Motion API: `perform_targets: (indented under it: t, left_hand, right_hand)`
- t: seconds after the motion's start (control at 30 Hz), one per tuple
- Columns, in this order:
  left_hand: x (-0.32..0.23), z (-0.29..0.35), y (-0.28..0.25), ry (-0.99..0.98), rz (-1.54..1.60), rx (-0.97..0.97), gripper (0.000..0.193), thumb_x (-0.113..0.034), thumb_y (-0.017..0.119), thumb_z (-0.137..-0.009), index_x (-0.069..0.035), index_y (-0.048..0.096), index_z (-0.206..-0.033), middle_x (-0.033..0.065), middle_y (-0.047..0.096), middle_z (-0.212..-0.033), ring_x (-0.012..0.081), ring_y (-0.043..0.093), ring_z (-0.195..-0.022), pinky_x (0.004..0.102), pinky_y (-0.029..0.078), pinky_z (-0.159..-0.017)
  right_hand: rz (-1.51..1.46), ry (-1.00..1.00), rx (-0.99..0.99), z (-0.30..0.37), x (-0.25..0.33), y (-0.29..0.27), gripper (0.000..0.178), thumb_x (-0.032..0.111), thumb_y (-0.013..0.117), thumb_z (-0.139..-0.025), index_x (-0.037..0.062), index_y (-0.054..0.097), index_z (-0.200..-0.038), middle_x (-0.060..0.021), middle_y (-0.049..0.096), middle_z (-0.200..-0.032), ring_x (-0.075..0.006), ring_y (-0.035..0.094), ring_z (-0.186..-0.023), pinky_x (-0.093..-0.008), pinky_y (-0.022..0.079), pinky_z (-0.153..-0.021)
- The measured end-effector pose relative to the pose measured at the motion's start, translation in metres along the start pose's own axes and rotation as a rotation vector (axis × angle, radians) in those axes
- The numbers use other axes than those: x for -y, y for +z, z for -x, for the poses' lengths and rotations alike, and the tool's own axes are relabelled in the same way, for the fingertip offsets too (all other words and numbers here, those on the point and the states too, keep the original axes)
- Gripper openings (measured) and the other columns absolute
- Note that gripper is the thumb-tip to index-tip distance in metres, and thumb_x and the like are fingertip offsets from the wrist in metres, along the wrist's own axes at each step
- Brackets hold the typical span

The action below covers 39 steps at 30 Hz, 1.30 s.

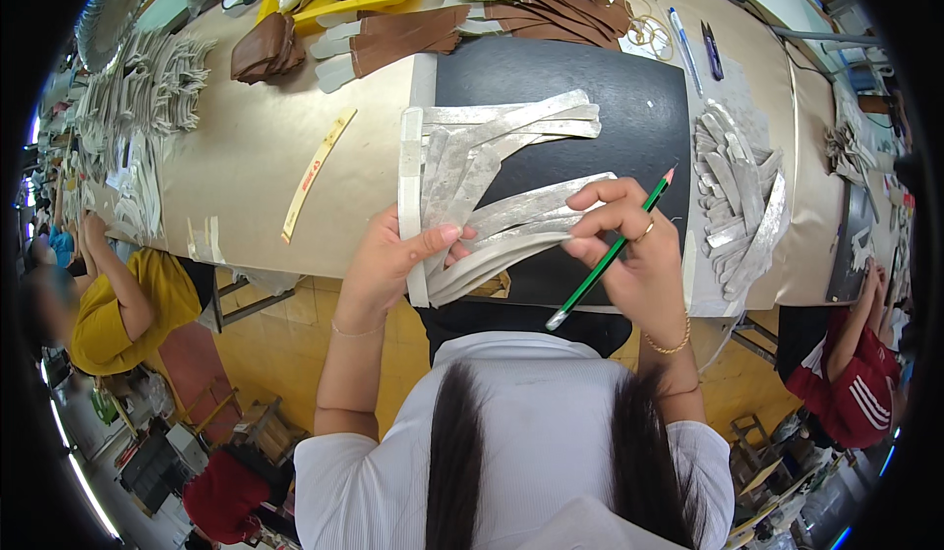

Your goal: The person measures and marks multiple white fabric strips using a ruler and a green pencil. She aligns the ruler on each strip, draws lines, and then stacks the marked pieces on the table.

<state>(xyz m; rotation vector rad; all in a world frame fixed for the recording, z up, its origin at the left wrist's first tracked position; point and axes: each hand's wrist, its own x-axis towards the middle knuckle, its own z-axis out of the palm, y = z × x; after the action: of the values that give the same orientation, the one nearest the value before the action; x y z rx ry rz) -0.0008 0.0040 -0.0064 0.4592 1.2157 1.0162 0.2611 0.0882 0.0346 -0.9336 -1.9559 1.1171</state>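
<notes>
My left hand [391, 258] is closed on pale grey strips [506, 263] at the near left of a black board [551, 66], its thumb lying on top of them. A green pencil [610, 255] rests slanted between the fingers of my right hand [629, 235], red tip pointing away. Those same fingertips pinch the right end of the nearest strip, so it bows between my hands. More silvery grey strips [541, 117] fan out on the board beyond. An upright whitish strip [410, 176] runs along the board's left side, next to my left hand.
Right of the board lies a heap of grey strips [733, 201]. A pen [685, 49] and thread snips [711, 51] lie behind it. Brown leather pieces [413, 37] and a yellow tray [393, 0] stand at the back; a yellowish ruler-like strip [317, 172] is left. Co-workers sit on both sides.
</notes>
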Motion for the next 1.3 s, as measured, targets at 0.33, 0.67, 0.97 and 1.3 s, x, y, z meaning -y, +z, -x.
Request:
perform_targets:
  t: [0.33,0.67,0.97,1.3]
  left_hand:
    - [-0.016,0.015,-0.008,0.137,-0.292,-0.185,0.027,-0.005,0.084,-0.081,0.005,0.074,-0.105,0.0150,0.077,-0.093,0.0186,0.074,-0.082,0.0308,0.061,-0.077]
    - [-0.014,0.014,0.009,0.023,-0.296,-0.070,0.024,-0.005,0.085,-0.080,0.004,0.075,-0.100,0.0109,0.076,-0.086,0.0150,0.072,-0.077,0.0273,0.057,-0.071]
    - [-0.010,0.011,0.008,0.051,-0.248,0.008,0.022,-0.006,0.081,-0.086,0.005,0.074,-0.103,0.0131,0.076,-0.088,0.0172,0.073,-0.078,0.0280,0.058,-0.070]
    - [0.000,0.010,-0.017,0.156,-0.123,-0.148,0.025,-0.013,0.076,-0.093,0.007,0.070,-0.106,0.0146,0.075,-0.092,0.0217,0.074,-0.078,0.0316,0.060,-0.070]
  right_hand:
    - [0.510,0.295,-0.256,0.005,-0.054,-0.011,0.021,0.012,0.081,-0.086,0.0068,0.071,-0.104,-0.0068,0.072,-0.094,-0.0227,0.067,-0.089,-0.0333,0.052,-0.082]
    - [0.236,-0.318,-0.112,-0.024,-0.009,0.039,0.027,0.001,0.085,-0.075,0.0089,0.072,-0.097,-0.0097,0.072,-0.106,-0.0276,0.069,-0.093,-0.0366,0.054,-0.078]
    - [0.021,-0.213,-0.174,-0.011,-0.007,0.047,0.027,-0.005,0.082,-0.076,0.0052,0.067,-0.096,-0.0126,0.072,-0.108,-0.0256,0.070,-0.089,-0.0334,0.056,-0.074]
    - [-0.168,-0.031,-0.166,-0.032,-0.018,0.033,0.013,-0.004,0.072,-0.088,0.0020,0.066,-0.098,-0.0091,0.071,-0.090,-0.0189,0.072,-0.079,-0.0291,0.056,-0.070]
